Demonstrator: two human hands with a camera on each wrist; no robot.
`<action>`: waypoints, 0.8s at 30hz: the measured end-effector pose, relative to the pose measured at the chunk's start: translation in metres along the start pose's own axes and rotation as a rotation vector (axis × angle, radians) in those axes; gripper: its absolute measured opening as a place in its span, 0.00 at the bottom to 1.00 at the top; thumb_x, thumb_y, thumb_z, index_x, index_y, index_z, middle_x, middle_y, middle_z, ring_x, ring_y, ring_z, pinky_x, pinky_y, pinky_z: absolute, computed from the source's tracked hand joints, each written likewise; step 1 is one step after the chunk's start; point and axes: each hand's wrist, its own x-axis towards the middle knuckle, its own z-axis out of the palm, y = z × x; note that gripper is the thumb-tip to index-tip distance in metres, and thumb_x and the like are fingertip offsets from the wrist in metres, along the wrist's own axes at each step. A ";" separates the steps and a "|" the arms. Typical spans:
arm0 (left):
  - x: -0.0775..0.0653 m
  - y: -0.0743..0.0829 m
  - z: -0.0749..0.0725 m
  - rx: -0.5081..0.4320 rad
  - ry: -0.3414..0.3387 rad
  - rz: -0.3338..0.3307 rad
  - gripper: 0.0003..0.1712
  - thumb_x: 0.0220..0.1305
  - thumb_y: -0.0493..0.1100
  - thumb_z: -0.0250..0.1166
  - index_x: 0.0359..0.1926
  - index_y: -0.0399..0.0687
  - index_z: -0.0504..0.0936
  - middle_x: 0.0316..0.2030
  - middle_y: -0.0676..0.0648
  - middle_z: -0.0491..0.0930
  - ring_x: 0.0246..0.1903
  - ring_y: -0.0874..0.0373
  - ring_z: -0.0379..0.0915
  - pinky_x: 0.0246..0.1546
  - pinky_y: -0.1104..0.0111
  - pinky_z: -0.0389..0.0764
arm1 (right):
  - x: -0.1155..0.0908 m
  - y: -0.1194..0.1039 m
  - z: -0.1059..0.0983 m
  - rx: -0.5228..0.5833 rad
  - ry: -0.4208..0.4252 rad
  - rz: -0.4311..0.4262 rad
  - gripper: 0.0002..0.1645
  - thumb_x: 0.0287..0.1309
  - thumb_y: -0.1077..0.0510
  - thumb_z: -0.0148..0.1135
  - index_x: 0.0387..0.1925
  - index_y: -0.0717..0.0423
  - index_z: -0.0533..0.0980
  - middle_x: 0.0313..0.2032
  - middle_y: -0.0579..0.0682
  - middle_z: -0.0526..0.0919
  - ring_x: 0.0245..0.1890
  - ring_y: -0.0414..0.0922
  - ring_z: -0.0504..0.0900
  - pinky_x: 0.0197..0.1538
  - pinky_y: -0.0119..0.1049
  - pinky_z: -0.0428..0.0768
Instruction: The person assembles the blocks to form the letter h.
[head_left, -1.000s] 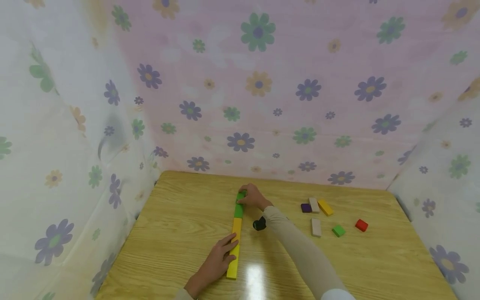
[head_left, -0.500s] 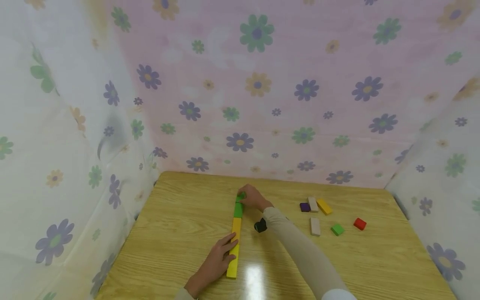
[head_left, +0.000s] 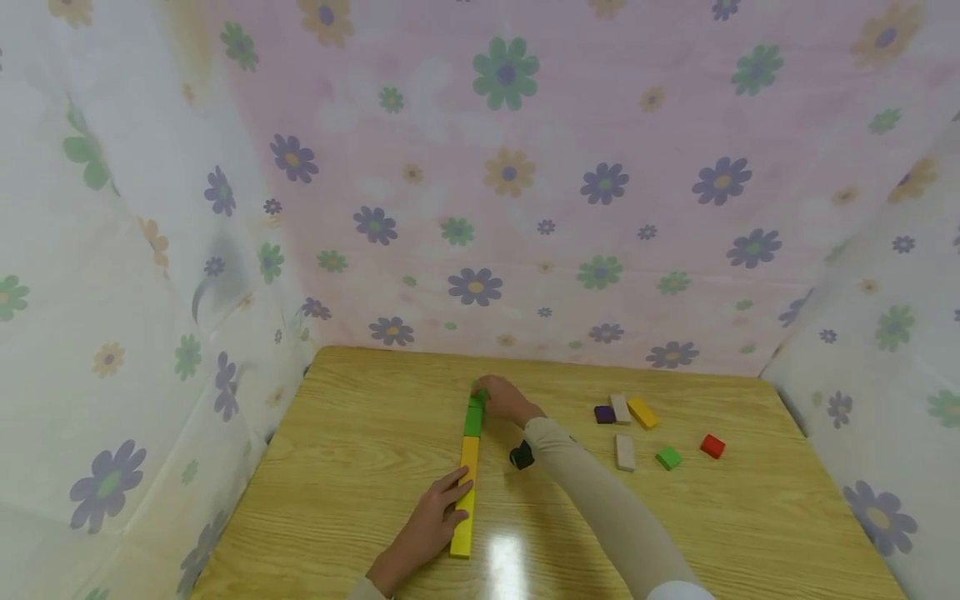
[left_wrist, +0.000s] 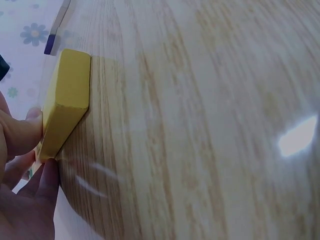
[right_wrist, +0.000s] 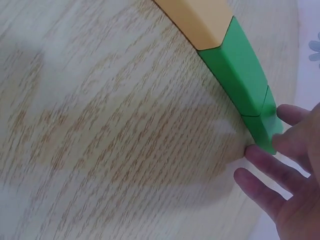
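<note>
A straight row of blocks runs away from me on the table. A yellow block (head_left: 461,540) forms its near end, followed by an orange-yellow block (head_left: 469,454), a green block (head_left: 473,422) and a smaller-looking far green block (right_wrist: 262,132). My left hand (head_left: 429,525) grips the yellow part of the row, thumb on one side and fingers across to the other, as the left wrist view also shows. At the far end, my right hand (head_left: 506,400) pinches the far green block, which touches the green one before it. Its fingers partly cover that block in the head view.
Right of the row lie a purple block (head_left: 603,415), two pale wooden blocks (head_left: 625,452), an orange-yellow block (head_left: 642,412), a green block (head_left: 669,457) and a red block (head_left: 712,447). Flower-patterned cloth (head_left: 480,208) surrounds the table (head_left: 360,433) at back and sides.
My right hand's fingers have shifted slightly at the far green block, and the seam between the green blocks shows more clearly. My left hand stays in place. The head view has turned slightly.
</note>
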 end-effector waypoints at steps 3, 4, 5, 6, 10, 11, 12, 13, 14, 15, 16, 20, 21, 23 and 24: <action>0.001 0.001 0.000 0.000 0.003 0.011 0.26 0.64 0.33 0.60 0.62 0.32 0.69 0.68 0.40 0.59 0.64 0.42 0.57 0.59 0.53 0.67 | -0.003 -0.002 -0.003 0.021 0.022 -0.023 0.23 0.51 0.79 0.47 0.47 0.69 0.78 0.50 0.63 0.77 0.55 0.59 0.73 0.57 0.50 0.73; 0.001 0.002 0.000 0.000 0.005 0.018 0.26 0.63 0.33 0.60 0.62 0.32 0.69 0.67 0.40 0.60 0.64 0.42 0.57 0.59 0.53 0.67 | -0.004 -0.002 -0.004 0.023 0.034 -0.030 0.22 0.51 0.79 0.47 0.47 0.69 0.77 0.50 0.63 0.77 0.55 0.59 0.73 0.56 0.50 0.74; 0.001 0.002 0.000 -0.003 0.007 0.025 0.26 0.63 0.32 0.60 0.62 0.31 0.69 0.67 0.39 0.60 0.64 0.41 0.58 0.59 0.52 0.67 | -0.005 -0.002 -0.005 0.035 0.045 -0.033 0.22 0.52 0.78 0.47 0.47 0.70 0.77 0.49 0.63 0.78 0.54 0.59 0.73 0.55 0.50 0.74; 0.001 0.002 -0.001 -0.006 0.010 0.033 0.26 0.63 0.32 0.61 0.62 0.30 0.69 0.67 0.39 0.60 0.64 0.41 0.58 0.59 0.52 0.67 | -0.006 -0.002 -0.006 0.045 0.053 -0.034 0.21 0.53 0.78 0.48 0.47 0.69 0.77 0.49 0.63 0.77 0.53 0.58 0.74 0.54 0.50 0.75; -0.001 0.000 -0.002 -0.005 0.018 0.048 0.26 0.63 0.32 0.61 0.61 0.29 0.69 0.67 0.37 0.60 0.63 0.39 0.58 0.58 0.51 0.67 | -0.011 -0.003 -0.012 0.118 0.059 -0.025 0.18 0.58 0.74 0.50 0.49 0.68 0.76 0.50 0.63 0.77 0.44 0.55 0.77 0.43 0.45 0.77; -0.001 0.000 -0.002 -0.001 0.017 0.045 0.26 0.63 0.32 0.61 0.61 0.29 0.69 0.67 0.37 0.60 0.64 0.39 0.57 0.58 0.51 0.67 | -0.013 -0.004 -0.014 0.136 0.053 -0.020 0.17 0.60 0.73 0.51 0.50 0.68 0.76 0.51 0.63 0.76 0.40 0.54 0.78 0.40 0.44 0.77; -0.001 -0.001 -0.002 0.003 0.018 0.043 0.26 0.63 0.32 0.61 0.62 0.30 0.69 0.67 0.38 0.60 0.64 0.39 0.57 0.58 0.51 0.67 | -0.016 -0.004 -0.016 0.148 0.046 -0.015 0.17 0.61 0.72 0.51 0.51 0.67 0.75 0.51 0.62 0.76 0.38 0.53 0.78 0.37 0.43 0.77; -0.001 -0.002 -0.002 0.007 0.018 0.041 0.26 0.63 0.33 0.60 0.62 0.30 0.69 0.67 0.38 0.60 0.64 0.40 0.57 0.58 0.52 0.67 | -0.018 -0.004 -0.019 0.154 0.044 -0.017 0.17 0.61 0.71 0.52 0.51 0.67 0.75 0.52 0.62 0.76 0.37 0.53 0.79 0.36 0.42 0.78; -0.001 -0.003 -0.003 0.009 0.018 0.039 0.26 0.63 0.33 0.60 0.61 0.30 0.69 0.67 0.38 0.60 0.64 0.40 0.58 0.58 0.52 0.67 | -0.021 -0.003 -0.022 0.158 0.043 -0.018 0.17 0.61 0.70 0.52 0.51 0.67 0.75 0.53 0.61 0.76 0.36 0.52 0.79 0.36 0.43 0.78; -0.001 -0.003 -0.003 0.007 0.016 0.037 0.25 0.64 0.33 0.60 0.62 0.30 0.69 0.67 0.38 0.60 0.64 0.40 0.57 0.58 0.52 0.67 | -0.024 -0.003 -0.025 0.163 0.041 -0.015 0.17 0.62 0.69 0.53 0.52 0.66 0.75 0.53 0.61 0.76 0.37 0.53 0.80 0.36 0.44 0.79; -0.001 -0.004 -0.004 0.006 0.012 0.032 0.25 0.64 0.33 0.60 0.62 0.31 0.69 0.67 0.39 0.59 0.64 0.41 0.57 0.59 0.53 0.67 | -0.027 -0.002 -0.028 0.163 0.040 -0.013 0.17 0.62 0.69 0.53 0.52 0.66 0.75 0.54 0.60 0.75 0.39 0.54 0.81 0.38 0.45 0.80; 0.000 -0.005 -0.002 0.001 0.002 0.033 0.25 0.64 0.33 0.60 0.62 0.31 0.69 0.68 0.39 0.59 0.65 0.41 0.56 0.59 0.53 0.67 | -0.041 0.006 -0.039 0.168 0.041 -0.010 0.17 0.63 0.68 0.53 0.53 0.65 0.74 0.56 0.60 0.74 0.46 0.56 0.79 0.45 0.47 0.80; 0.000 -0.005 -0.002 -0.002 -0.001 0.033 0.26 0.65 0.33 0.60 0.62 0.31 0.69 0.68 0.39 0.59 0.65 0.41 0.56 0.59 0.53 0.66 | -0.046 0.008 -0.042 0.169 0.043 -0.012 0.17 0.64 0.68 0.53 0.53 0.65 0.74 0.56 0.60 0.74 0.47 0.56 0.79 0.46 0.47 0.80; 0.000 -0.005 0.000 -0.004 -0.003 0.038 0.26 0.64 0.33 0.60 0.62 0.31 0.69 0.68 0.38 0.59 0.65 0.41 0.56 0.59 0.53 0.66 | -0.055 0.014 -0.048 0.171 0.050 -0.025 0.17 0.64 0.68 0.52 0.53 0.65 0.74 0.55 0.61 0.74 0.46 0.57 0.79 0.46 0.46 0.80; 0.000 -0.004 0.001 -0.007 -0.003 0.039 0.26 0.64 0.33 0.60 0.62 0.31 0.69 0.68 0.38 0.59 0.65 0.41 0.55 0.59 0.53 0.66 | -0.061 0.016 -0.051 0.172 0.056 -0.035 0.17 0.64 0.68 0.53 0.53 0.65 0.74 0.54 0.61 0.74 0.45 0.57 0.79 0.45 0.46 0.80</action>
